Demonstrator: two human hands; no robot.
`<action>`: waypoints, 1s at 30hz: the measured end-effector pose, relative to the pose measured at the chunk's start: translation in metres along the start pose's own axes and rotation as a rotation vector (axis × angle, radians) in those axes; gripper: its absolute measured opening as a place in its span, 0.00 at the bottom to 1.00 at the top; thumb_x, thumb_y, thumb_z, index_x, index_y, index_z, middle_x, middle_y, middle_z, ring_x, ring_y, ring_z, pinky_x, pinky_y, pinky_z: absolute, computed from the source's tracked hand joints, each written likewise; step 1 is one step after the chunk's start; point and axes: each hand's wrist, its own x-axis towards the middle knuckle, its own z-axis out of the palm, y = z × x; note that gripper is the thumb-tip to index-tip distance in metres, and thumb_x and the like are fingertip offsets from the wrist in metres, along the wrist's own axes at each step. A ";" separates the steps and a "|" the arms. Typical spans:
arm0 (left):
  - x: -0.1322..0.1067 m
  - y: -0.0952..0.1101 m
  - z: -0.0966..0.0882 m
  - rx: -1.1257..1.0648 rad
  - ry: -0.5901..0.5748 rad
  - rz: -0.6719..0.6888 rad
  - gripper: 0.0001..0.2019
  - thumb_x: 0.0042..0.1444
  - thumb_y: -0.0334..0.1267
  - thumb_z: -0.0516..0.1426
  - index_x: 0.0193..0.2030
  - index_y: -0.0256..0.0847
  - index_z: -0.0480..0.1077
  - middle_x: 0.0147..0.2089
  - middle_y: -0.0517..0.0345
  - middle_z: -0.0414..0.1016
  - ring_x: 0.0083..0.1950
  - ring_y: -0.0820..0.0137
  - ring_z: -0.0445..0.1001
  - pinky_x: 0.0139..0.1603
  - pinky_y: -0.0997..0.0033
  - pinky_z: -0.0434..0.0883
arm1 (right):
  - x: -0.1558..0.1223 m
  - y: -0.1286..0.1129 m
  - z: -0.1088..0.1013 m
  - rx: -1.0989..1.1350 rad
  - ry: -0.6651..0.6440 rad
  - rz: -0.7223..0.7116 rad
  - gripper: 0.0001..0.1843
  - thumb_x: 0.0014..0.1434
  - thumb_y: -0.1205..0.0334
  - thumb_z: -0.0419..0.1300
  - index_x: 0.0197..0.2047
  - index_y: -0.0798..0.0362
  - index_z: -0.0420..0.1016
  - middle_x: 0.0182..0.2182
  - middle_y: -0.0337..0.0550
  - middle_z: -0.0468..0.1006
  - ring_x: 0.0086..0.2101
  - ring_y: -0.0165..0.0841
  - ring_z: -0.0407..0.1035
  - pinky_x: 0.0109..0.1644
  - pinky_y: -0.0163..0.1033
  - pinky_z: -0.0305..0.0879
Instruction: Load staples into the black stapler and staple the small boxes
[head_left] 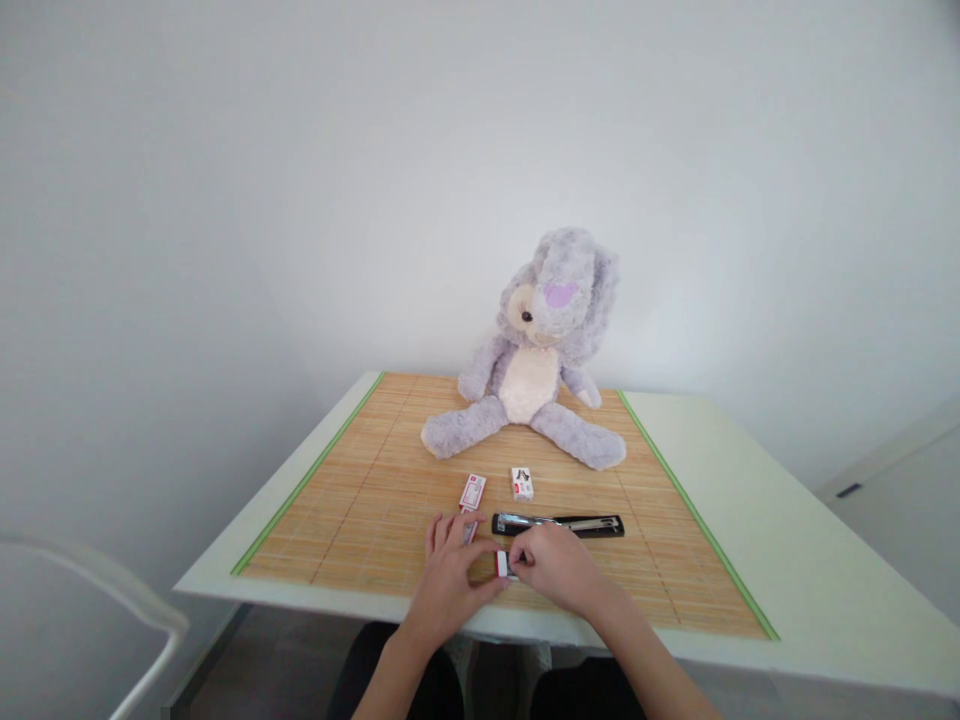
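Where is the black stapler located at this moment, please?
In the head view, the black stapler lies on the bamboo mat, right of centre, just beyond the right hand and on the near side of the plush toy.

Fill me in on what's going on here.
Someone's left hand holds a small white-and-red box between thumb and forefinger, while the right hand has its fingertips at the box's other end; whether they grip anything is hidden. Just beyond the right hand, a stapler lies on the bamboo mat. A plush toy sits farther back.
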 end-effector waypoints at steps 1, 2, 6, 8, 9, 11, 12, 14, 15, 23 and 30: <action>0.000 0.000 0.000 0.001 0.000 -0.001 0.18 0.51 0.53 0.71 0.49 0.61 0.80 0.67 0.58 0.68 0.68 0.50 0.62 0.74 0.34 0.51 | 0.000 0.000 0.001 0.009 0.003 -0.001 0.11 0.55 0.67 0.64 0.33 0.42 0.88 0.27 0.38 0.84 0.31 0.35 0.74 0.36 0.36 0.56; 0.000 0.000 0.000 0.002 0.000 -0.002 0.18 0.52 0.53 0.71 0.49 0.61 0.80 0.67 0.58 0.68 0.68 0.50 0.62 0.74 0.34 0.51 | 0.001 0.000 0.001 0.018 0.005 -0.002 0.11 0.55 0.67 0.64 0.33 0.42 0.88 0.27 0.38 0.84 0.30 0.35 0.74 0.36 0.36 0.55; 0.000 0.001 -0.001 0.004 -0.003 -0.002 0.18 0.51 0.53 0.71 0.50 0.62 0.80 0.67 0.59 0.68 0.68 0.50 0.63 0.73 0.35 0.52 | 0.000 0.002 0.000 0.067 0.004 -0.004 0.11 0.56 0.67 0.64 0.33 0.44 0.88 0.26 0.37 0.83 0.28 0.32 0.72 0.33 0.35 0.54; 0.000 0.001 -0.001 0.004 -0.006 0.000 0.20 0.50 0.52 0.72 0.50 0.62 0.80 0.68 0.59 0.68 0.68 0.50 0.63 0.73 0.35 0.52 | -0.003 0.006 -0.004 0.093 0.005 0.004 0.11 0.58 0.65 0.64 0.37 0.43 0.89 0.26 0.36 0.82 0.27 0.31 0.71 0.32 0.34 0.53; -0.001 0.000 -0.001 0.002 -0.006 -0.001 0.20 0.50 0.51 0.72 0.51 0.62 0.80 0.68 0.59 0.68 0.69 0.50 0.62 0.73 0.34 0.52 | -0.006 0.010 -0.007 0.102 0.007 0.013 0.12 0.59 0.64 0.63 0.39 0.42 0.89 0.26 0.36 0.82 0.26 0.31 0.70 0.31 0.34 0.53; -0.001 0.000 -0.001 -0.005 -0.003 -0.006 0.22 0.49 0.51 0.72 0.52 0.62 0.79 0.68 0.58 0.67 0.69 0.50 0.62 0.73 0.34 0.52 | -0.014 0.020 -0.014 0.107 0.019 0.045 0.12 0.60 0.62 0.64 0.44 0.42 0.88 0.26 0.36 0.81 0.27 0.32 0.70 0.31 0.34 0.52; -0.001 0.000 -0.002 -0.010 -0.002 -0.008 0.22 0.50 0.52 0.72 0.53 0.61 0.79 0.69 0.58 0.67 0.69 0.50 0.62 0.73 0.34 0.53 | -0.019 0.025 -0.017 0.103 0.028 0.064 0.13 0.60 0.62 0.64 0.46 0.43 0.87 0.26 0.36 0.81 0.28 0.32 0.70 0.32 0.35 0.52; -0.001 -0.001 -0.002 -0.021 0.004 -0.008 0.22 0.50 0.52 0.72 0.53 0.60 0.79 0.69 0.57 0.67 0.69 0.50 0.62 0.73 0.35 0.55 | -0.030 0.038 -0.022 0.092 0.035 0.101 0.14 0.58 0.62 0.66 0.48 0.44 0.86 0.27 0.36 0.80 0.29 0.33 0.71 0.33 0.35 0.52; -0.001 -0.001 -0.002 -0.025 0.007 -0.007 0.21 0.50 0.52 0.72 0.52 0.60 0.79 0.68 0.57 0.67 0.69 0.49 0.62 0.72 0.35 0.55 | -0.035 0.043 -0.023 0.087 0.032 0.116 0.15 0.57 0.62 0.67 0.48 0.44 0.85 0.27 0.36 0.80 0.30 0.33 0.71 0.34 0.35 0.52; 0.001 -0.004 0.003 -0.047 -0.011 -0.012 0.16 0.52 0.50 0.71 0.49 0.60 0.81 0.68 0.59 0.68 0.68 0.49 0.62 0.69 0.38 0.62 | -0.048 0.050 -0.014 0.096 0.009 0.124 0.11 0.59 0.62 0.67 0.46 0.45 0.83 0.26 0.34 0.76 0.29 0.32 0.69 0.33 0.34 0.50; 0.004 -0.007 0.003 -0.046 -0.035 0.021 0.19 0.50 0.50 0.73 0.50 0.64 0.81 0.67 0.60 0.69 0.69 0.50 0.63 0.73 0.34 0.57 | -0.034 0.027 -0.003 0.113 0.009 0.049 0.05 0.59 0.65 0.66 0.38 0.46 0.83 0.24 0.32 0.75 0.27 0.30 0.66 0.31 0.35 0.46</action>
